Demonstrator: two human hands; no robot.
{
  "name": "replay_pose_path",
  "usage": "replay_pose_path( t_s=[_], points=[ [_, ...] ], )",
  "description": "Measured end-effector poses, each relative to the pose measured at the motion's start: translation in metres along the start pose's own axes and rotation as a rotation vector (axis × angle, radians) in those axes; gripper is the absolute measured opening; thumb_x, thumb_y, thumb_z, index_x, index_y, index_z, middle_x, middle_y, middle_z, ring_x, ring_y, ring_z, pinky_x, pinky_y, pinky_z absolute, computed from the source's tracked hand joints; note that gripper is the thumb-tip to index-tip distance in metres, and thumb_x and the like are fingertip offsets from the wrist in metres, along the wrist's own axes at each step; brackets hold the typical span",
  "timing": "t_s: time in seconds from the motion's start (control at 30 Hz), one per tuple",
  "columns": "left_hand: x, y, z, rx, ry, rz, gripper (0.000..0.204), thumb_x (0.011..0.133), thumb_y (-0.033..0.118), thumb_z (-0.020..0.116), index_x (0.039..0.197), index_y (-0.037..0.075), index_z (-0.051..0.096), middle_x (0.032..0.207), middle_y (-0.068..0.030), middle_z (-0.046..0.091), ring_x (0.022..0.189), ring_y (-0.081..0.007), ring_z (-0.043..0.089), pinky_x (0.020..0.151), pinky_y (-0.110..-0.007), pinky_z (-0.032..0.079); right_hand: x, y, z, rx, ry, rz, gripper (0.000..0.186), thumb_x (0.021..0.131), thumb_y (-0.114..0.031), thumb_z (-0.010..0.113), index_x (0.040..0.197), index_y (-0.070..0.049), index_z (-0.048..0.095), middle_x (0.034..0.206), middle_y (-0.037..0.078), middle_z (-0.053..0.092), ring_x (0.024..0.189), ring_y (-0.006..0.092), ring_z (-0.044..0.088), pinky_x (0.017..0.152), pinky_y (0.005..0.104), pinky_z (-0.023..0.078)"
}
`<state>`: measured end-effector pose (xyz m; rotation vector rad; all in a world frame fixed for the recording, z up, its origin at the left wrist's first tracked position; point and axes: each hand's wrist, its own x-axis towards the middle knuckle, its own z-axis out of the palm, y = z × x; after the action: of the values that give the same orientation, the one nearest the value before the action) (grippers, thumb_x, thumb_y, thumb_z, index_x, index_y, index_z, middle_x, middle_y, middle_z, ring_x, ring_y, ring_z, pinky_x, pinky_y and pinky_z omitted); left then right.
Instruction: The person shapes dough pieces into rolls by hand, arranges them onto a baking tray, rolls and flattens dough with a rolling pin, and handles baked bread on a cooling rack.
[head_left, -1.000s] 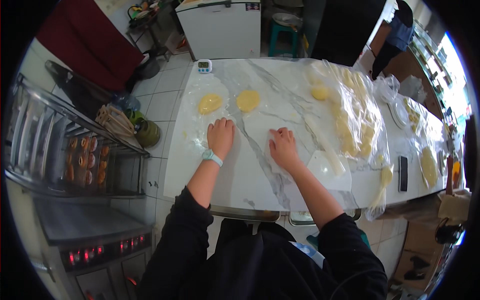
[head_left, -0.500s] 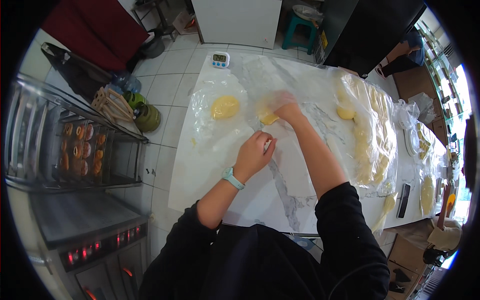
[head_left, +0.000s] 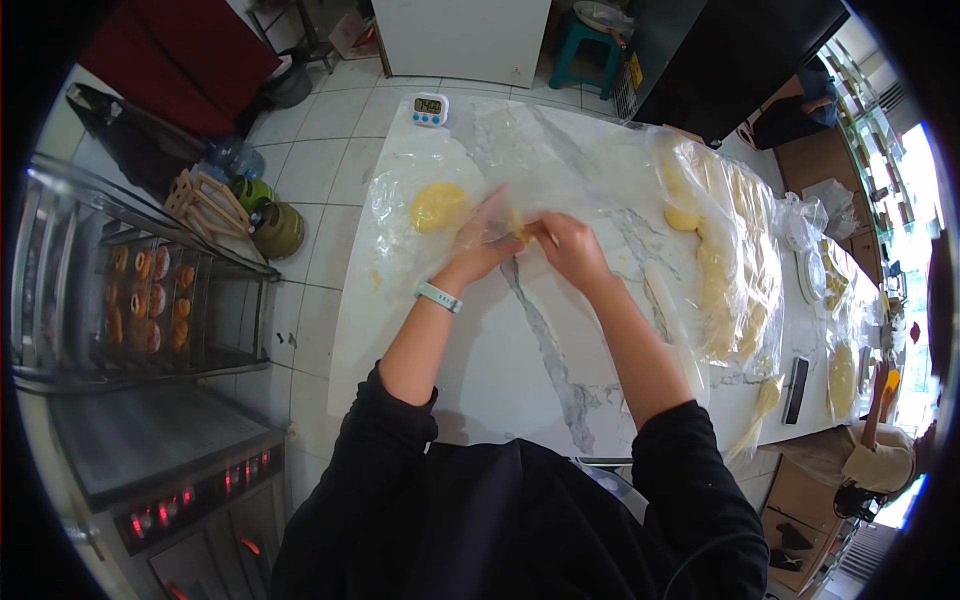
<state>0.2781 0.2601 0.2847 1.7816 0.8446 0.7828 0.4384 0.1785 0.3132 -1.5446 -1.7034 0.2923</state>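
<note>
Over the middle of the marble-patterned table (head_left: 480, 370), my two hands meet at a flattened piece of yellow dough (head_left: 519, 228) in clear plastic film. My left hand (head_left: 484, 240), with a pale mint watch on its wrist, has the dough and film against its palm and fingers, slightly blurred. From the other side, my right hand (head_left: 572, 248) pinches the near edge, though whether it grips dough or only film is hard to tell. Left of my hands, a round piece of yellow dough (head_left: 438, 207) lies under clear film.
A white timer (head_left: 428, 109) stands near the far left corner. On the right, clear plastic (head_left: 740, 270) covers several yellow dough pieces, with a dark phone (head_left: 797, 390) beyond. A rack of doughnuts (head_left: 150, 300) stands left of the table. A co-worker (head_left: 880, 455) is at the far right.
My right hand has drawn back toward me from the dough on the table. My left hand has moved forward to meet it, and the dough is now lifted between them.
</note>
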Motion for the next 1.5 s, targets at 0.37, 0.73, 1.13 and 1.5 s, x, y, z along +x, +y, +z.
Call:
replay_pose_path(
  t_s=[0.37, 0.73, 1.13, 1.5],
  points=[
    [-0.13, 0.054, -0.041, -0.489, -0.529, -0.545, 0.034, 0.077, 0.019, 0.077, 0.102, -0.001, 0.064, 0.084, -0.0041, 0.068, 0.072, -0.0103, 0.063, 0.063, -0.024, 0.051, -0.13, -0.114, -0.029, 1.245, 0.081, 0.948, 0.036, 0.089, -0.013, 0.063, 0.12, 0.0, 0.052, 0.105, 0.013, 0.065, 0.096, 0.0162, 0.061, 0.084, 0.0282, 0.049],
    [-0.167, 0.038, -0.032, 0.478, -0.359, 0.156, 0.08, 0.056, 0.028, 0.086, 0.124, 0.005, 0.052, 0.124, -0.0128, 0.046, 0.111, -0.031, 0.046, 0.096, -0.039, 0.039, -0.139, -0.105, -0.008, -0.107, -0.264, 0.218, 0.067, 0.063, -0.019, 0.081, 0.123, -0.008, 0.054, 0.121, 0.014, 0.052, 0.111, 0.0315, 0.05, 0.097, 0.0391, 0.041],
    [-0.181, 0.03, -0.029, 0.363, -0.253, 0.302, 0.038, 0.073, 0.02, 0.075, 0.105, 0.002, 0.064, 0.099, -0.0093, 0.061, 0.095, -0.0282, 0.056, 0.084, -0.036, 0.047, -0.144, -0.088, -0.004, 0.088, -0.375, 0.135, 0.048, 0.072, -0.019, 0.076, 0.116, -0.009, 0.062, 0.106, 0.011, 0.059, 0.096, 0.0266, 0.057, 0.083, 0.0358, 0.047],
    [-0.185, 0.034, -0.015, 0.44, -0.124, 0.341, 0.017, 0.076, 0.02, 0.071, 0.089, 0.01, 0.07, 0.095, -0.0012, 0.061, 0.091, -0.0197, 0.056, 0.079, -0.036, 0.041, -0.147, -0.092, 0.006, 0.083, -0.157, 0.053, 0.018, 0.076, -0.01, 0.071, 0.094, -0.007, 0.07, 0.097, 0.009, 0.061, 0.091, 0.0245, 0.058, 0.078, 0.0334, 0.049]
  ],
)
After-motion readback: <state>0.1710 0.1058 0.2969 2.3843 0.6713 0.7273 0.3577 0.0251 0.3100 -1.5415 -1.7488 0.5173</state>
